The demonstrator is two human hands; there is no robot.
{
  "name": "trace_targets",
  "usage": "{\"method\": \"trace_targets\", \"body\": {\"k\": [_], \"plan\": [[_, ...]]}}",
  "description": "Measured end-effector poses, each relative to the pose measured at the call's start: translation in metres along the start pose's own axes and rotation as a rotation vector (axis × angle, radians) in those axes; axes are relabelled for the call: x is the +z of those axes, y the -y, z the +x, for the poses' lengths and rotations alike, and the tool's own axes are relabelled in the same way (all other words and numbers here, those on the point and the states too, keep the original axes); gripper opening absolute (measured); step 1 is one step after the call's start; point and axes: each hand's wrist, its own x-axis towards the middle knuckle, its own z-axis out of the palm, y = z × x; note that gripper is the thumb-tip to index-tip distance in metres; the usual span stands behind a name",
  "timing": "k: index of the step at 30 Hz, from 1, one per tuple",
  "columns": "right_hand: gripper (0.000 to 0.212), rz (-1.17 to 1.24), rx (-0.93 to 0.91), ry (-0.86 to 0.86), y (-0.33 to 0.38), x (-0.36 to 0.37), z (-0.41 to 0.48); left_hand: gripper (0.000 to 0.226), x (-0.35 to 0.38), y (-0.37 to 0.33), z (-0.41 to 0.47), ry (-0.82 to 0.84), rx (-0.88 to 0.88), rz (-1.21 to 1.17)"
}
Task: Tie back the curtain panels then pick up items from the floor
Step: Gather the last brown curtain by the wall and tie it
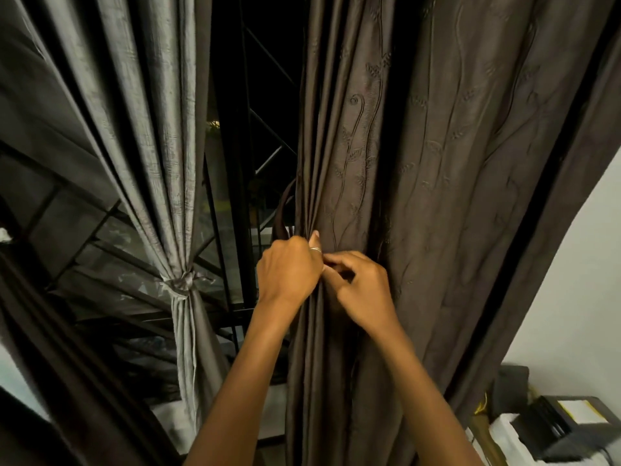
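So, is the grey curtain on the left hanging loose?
No, a knotted tie cinches the grey curtain into a bunch.

Tied curtain left of gathered curtain; window grille between.

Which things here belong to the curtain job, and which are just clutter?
In the job:
brown curtain, bunched by left hand and right hand
dark tie strap
grey curtain, already knotted

Lying about:
window grille
boxes, lower right
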Motion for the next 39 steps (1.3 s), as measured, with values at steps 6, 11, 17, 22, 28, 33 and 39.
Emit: {"method": "trace_targets", "body": {"k": [6, 11, 17, 22, 28, 33, 39], "plan": [[0.027, -0.297, -0.018, -0.648, 0.0, -0.048, -0.004, 0.054, -0.006, 0.009, -0.002, 0.008, 0.002, 0.011], [0.08, -0.384, 0.167, -0.871, -0.001, -0.079, 0.006, 0.055, -0.01, 0.013, -0.002, 0.026, -0.04, -0.009], [0.068, 0.018, 0.347, -0.625, -0.027, -0.116, 0.016, 0.057, -0.017, 0.017, -0.003, 0.05, -0.034, -0.049], [0.02, -0.025, 0.331, -0.517, -0.043, -0.132, 0.021, 0.054, -0.021, 0.027, -0.002, 0.034, -0.014, -0.053], [0.02, -0.265, 0.152, -0.725, -0.028, -0.107, -0.002, 0.038, -0.016, 0.028, -0.01, -0.007, 0.047, -0.072], [0.014, -0.267, -0.075, -0.67, 0.003, -0.054, -0.031, 0.03, -0.012, 0.019, -0.022, -0.011, 0.111, -0.125], [0.015, -0.145, -0.086, -0.542, 0.01, -0.03, -0.026, 0.018, -0.015, 0.018, -0.031, -0.05, 0.103, -0.176]]}}
